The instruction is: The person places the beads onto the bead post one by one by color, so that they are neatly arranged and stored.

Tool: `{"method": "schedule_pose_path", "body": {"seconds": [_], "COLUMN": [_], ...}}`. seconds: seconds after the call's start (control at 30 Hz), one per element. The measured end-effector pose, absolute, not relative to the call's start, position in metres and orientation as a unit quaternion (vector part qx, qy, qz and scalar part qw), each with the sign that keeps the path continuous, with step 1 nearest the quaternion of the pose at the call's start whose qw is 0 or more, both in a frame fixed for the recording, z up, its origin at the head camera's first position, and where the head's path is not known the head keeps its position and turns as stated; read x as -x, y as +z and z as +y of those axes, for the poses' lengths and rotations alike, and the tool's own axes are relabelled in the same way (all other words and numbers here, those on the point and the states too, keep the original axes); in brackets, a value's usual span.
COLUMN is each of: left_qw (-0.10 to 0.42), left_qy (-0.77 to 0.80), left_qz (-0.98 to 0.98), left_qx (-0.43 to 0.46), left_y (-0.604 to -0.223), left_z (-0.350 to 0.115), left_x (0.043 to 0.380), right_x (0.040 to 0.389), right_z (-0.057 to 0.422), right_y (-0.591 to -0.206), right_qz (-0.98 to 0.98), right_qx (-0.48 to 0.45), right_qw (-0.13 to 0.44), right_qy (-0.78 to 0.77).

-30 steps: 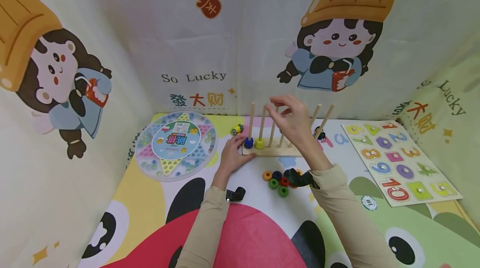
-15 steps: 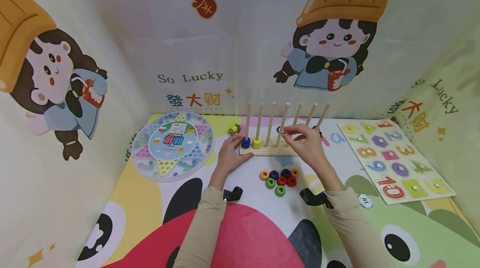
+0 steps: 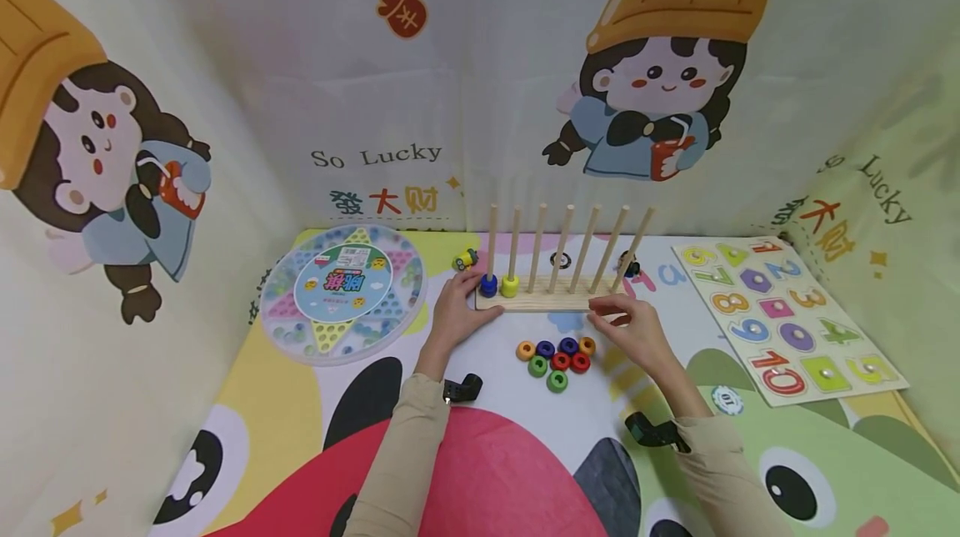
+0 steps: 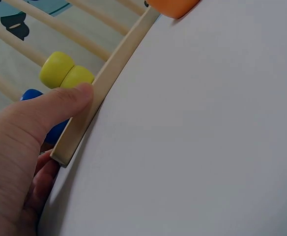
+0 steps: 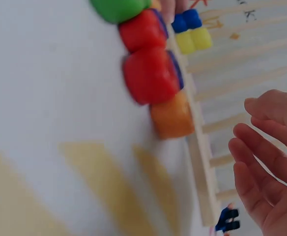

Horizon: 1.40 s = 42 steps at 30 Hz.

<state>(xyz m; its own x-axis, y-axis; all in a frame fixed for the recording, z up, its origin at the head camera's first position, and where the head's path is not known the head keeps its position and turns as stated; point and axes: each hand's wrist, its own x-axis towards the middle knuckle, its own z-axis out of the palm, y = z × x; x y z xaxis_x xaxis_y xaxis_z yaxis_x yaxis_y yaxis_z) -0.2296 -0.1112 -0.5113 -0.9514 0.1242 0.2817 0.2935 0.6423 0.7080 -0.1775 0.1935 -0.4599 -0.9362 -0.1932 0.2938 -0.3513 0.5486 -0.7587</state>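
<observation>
A wooden peg rack (image 3: 551, 301) with a row of upright pegs stands toward the back of the table. Two blue beads (image 3: 488, 286) are stacked on its leftmost peg, and two yellow beads (image 4: 67, 71) on the peg beside it. My left hand (image 3: 455, 313) grips the rack's left end, thumb on the front edge and fingers round behind. By the rack's right front corner hovers my right hand (image 3: 633, 327), fingers loosely bent and nothing between them. In front of the rack lies a cluster of loose beads (image 3: 559, 361) in orange, blue, red and green.
A round Chinese checkers board (image 3: 345, 291) lies at the left, a number puzzle board (image 3: 787, 316) at the right. Behind the rack sit a small yellow toy (image 3: 466, 258), a dark round chip (image 3: 560, 260) and a small dark figure (image 3: 628, 264). Another chip (image 3: 727, 399) lies front right.
My right hand has come down from above the pegs, past their right side, to the rack's front right corner. The left hand keeps its grip on the rack's left end.
</observation>
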Motion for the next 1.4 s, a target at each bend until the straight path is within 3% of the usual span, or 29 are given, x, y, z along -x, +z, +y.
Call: {"method": "schedule_pose_path", "body": {"seconds": [0.57, 1.4], "left_qw": [0.098, 0.085], "left_qy": [-0.406, -0.406], "left_qz": [-0.902, -0.904], "left_qx": [0.113, 0.103], "left_y": [-0.511, -0.51], "left_z": [-0.111, -0.111], "left_x": [0.229, 0.228], "right_x": [0.16, 0.165], "right_z": [0.217, 0.211], "right_y": [-0.486, -0.486], "right_qz": [-0.871, -0.856], "right_qx": [-0.195, -0.198], "right_qw": [-0.013, 0.032], "right_qy": [0.451, 0.476]}}
